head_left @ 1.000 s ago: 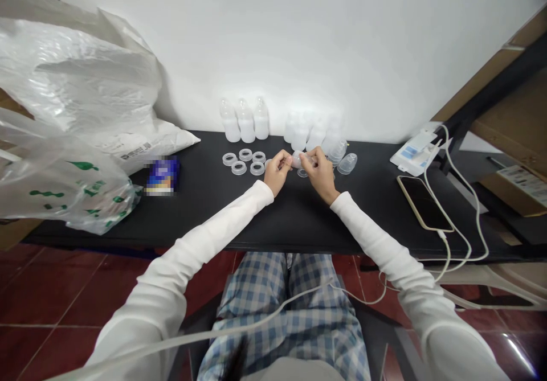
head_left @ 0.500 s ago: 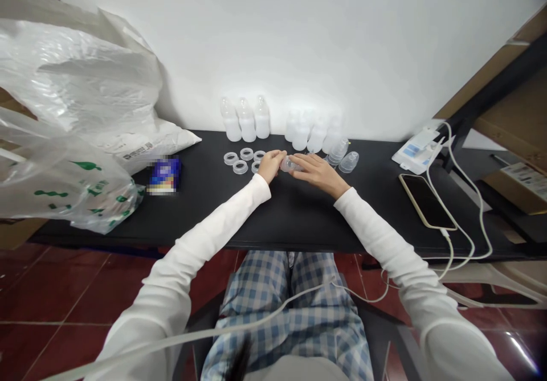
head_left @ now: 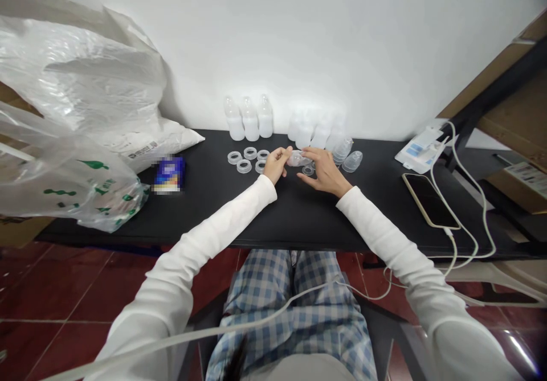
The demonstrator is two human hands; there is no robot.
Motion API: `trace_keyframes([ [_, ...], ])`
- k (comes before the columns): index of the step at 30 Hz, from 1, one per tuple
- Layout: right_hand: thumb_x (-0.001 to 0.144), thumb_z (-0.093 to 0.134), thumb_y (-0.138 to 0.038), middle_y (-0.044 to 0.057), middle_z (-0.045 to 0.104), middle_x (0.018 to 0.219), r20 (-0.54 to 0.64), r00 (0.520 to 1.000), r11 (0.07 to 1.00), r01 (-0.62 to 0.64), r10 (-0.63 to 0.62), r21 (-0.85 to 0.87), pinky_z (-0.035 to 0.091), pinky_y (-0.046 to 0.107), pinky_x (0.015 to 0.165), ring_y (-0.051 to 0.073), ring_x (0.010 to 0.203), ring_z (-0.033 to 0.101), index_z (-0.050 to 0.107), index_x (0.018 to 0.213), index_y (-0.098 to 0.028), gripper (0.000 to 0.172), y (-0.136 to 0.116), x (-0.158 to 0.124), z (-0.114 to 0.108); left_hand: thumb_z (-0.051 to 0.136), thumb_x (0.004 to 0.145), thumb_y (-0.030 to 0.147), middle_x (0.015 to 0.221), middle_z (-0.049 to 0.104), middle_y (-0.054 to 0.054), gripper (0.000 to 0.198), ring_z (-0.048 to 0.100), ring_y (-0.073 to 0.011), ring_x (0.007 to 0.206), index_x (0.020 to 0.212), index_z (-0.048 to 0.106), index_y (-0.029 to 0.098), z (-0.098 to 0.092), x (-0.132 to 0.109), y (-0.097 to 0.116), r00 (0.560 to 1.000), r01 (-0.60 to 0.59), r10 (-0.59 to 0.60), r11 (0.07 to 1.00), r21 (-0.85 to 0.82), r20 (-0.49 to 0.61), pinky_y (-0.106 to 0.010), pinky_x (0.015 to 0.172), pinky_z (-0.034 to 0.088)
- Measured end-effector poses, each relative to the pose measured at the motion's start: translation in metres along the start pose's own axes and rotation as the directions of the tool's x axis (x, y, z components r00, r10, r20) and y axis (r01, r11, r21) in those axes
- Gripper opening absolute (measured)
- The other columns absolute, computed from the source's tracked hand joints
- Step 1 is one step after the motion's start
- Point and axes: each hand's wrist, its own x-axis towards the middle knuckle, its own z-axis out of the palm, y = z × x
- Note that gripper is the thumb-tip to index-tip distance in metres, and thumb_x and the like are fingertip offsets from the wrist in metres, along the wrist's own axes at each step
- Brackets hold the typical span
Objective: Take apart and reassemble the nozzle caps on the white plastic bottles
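Note:
My left hand (head_left: pixel 277 164) pinches a clear plastic baby bottle top (head_left: pixel 296 158) at its ring-like end, holding it on its side above the black table. The fingers of my right hand (head_left: pixel 323 171) curl over the domed end of the same piece, with the thumb lower and apart. Whether a teat sits inside it I cannot make out. A small clear disc-shaped part (head_left: pixel 308 170) lies just below my right fingers. Several translucent screw rings (head_left: pixel 244 166) lie left of my left hand. Clear domed caps (head_left: pixel 352 162) stand right of my right hand, some of them stacked.
Three capped bottles (head_left: pixel 249 120) stand by the wall, with several uncapped white bottles (head_left: pixel 303 133) to their right. A blue packet (head_left: pixel 170 173) and large plastic bags (head_left: pixel 81 102) are on the left. A phone (head_left: pixel 431 200), cables and a power strip (head_left: pixel 421 148) lie right.
My right fingers have lifted and opened somewhat, so more of the bottle top and the small disc part show. The whole view has shifted slightly; my left hand keeps its pinch.

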Motion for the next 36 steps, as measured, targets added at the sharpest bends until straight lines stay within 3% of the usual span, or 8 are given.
trace_keyframes([
  [5,0.099,0.042,-0.061,0.013,0.069,0.108,-0.073,0.950,0.941,-0.286,0.303,0.180,0.049,0.042,0.089,0.027,0.097,0.065,0.058,0.118,-0.019,0.049,0.002,0.000,0.003,0.072,0.077,0.064,0.074,0.057,0.001,0.046,0.056,-0.0101,0.068,0.080,0.060,0.020,0.007,-0.013,-0.005,0.967,-0.230,0.216,0.969,0.095,0.137,-0.015,0.039,0.044],
  [8,0.098,0.043,-0.065,0.008,0.071,0.096,-0.014,0.919,0.891,-0.379,0.395,0.250,0.050,0.037,0.079,0.024,0.082,0.065,0.060,0.112,-0.021,0.049,0.002,0.000,0.002,0.070,0.079,0.063,0.076,0.060,0.001,0.044,0.058,-0.0108,0.071,0.081,0.061,0.020,0.010,-0.019,-0.005,0.962,-0.253,0.236,0.959,0.126,0.138,-0.016,0.040,0.044],
  [16,0.097,0.052,-0.057,0.011,0.069,0.119,-0.120,0.988,0.994,-0.095,0.101,0.057,0.051,0.048,0.094,0.031,0.109,0.065,0.064,0.113,-0.026,0.037,0.013,0.001,-0.016,0.073,0.082,0.056,0.052,0.041,0.009,0.051,0.028,-0.0018,0.036,0.065,0.041,0.020,0.001,-0.006,0.000,0.982,-0.105,0.097,0.994,-0.040,-0.165,-0.016,0.030,0.020],
  [24,0.100,0.047,-0.054,0.010,0.063,0.092,-0.592,0.764,0.805,-0.508,0.257,-0.307,0.046,0.046,0.084,0.026,0.089,0.058,0.063,0.108,-0.024,0.035,0.082,-0.038,-0.062,0.079,0.076,0.056,0.059,0.042,0.007,0.053,0.034,-0.0022,0.040,0.063,0.042,0.019,-0.018,0.004,0.003,0.964,-0.179,0.149,0.976,-0.121,-0.219,-0.016,0.029,0.025],
  [26,0.101,0.043,-0.052,0.011,0.065,0.092,-0.560,0.770,0.757,-0.553,0.306,-0.348,0.045,0.044,0.083,0.025,0.089,0.058,0.064,0.102,-0.023,0.035,0.091,-0.045,-0.065,0.079,0.076,0.056,0.058,0.042,0.007,0.054,0.034,-0.0025,0.041,0.062,0.042,0.019,-0.017,0.004,0.002,0.969,-0.158,0.131,0.980,-0.119,-0.211,-0.016,0.029,0.025],
  [29,0.100,0.042,-0.054,0.012,0.069,0.091,-0.290,0.856,0.786,-0.511,0.428,-0.348,0.042,0.040,0.077,0.025,0.085,0.060,0.063,0.098,-0.020,0.040,0.099,-0.051,-0.060,0.078,0.075,0.056,0.057,0.041,0.007,0.054,0.033,-0.0026,0.040,0.062,0.041,0.019,-0.017,0.004,0.000,0.971,-0.145,0.122,0.984,-0.100,-0.206,-0.016,0.029,0.025],
  [32,0.101,0.037,-0.054,0.012,0.072,0.099,-0.058,0.880,0.842,-0.468,0.471,-0.268,0.042,0.038,0.077,0.026,0.087,0.062,0.063,0.105,-0.019,0.044,0.105,-0.056,-0.053,0.078,0.075,0.056,0.058,0.040,0.007,0.054,0.033,-0.0026,0.040,0.062,0.040,0.020,-0.018,0.005,-0.001,0.972,-0.131,0.110,0.987,-0.091,-0.208,-0.016,0.029,0.025],
  [36,0.105,0.019,-0.051,0.013,0.070,0.106,-0.046,0.891,0.851,-0.447,0.453,-0.275,0.041,0.041,0.083,0.028,0.097,0.061,0.064,0.117,-0.020,0.056,0.109,-0.061,-0.051,0.078,0.075,0.054,0.058,0.038,0.008,0.053,0.032,-0.0026,0.041,0.062,0.040,0.020,-0.019,0.006,-0.002,0.970,-0.116,0.093,0.989,-0.091,-0.225,-0.016,0.029,0.025],
])
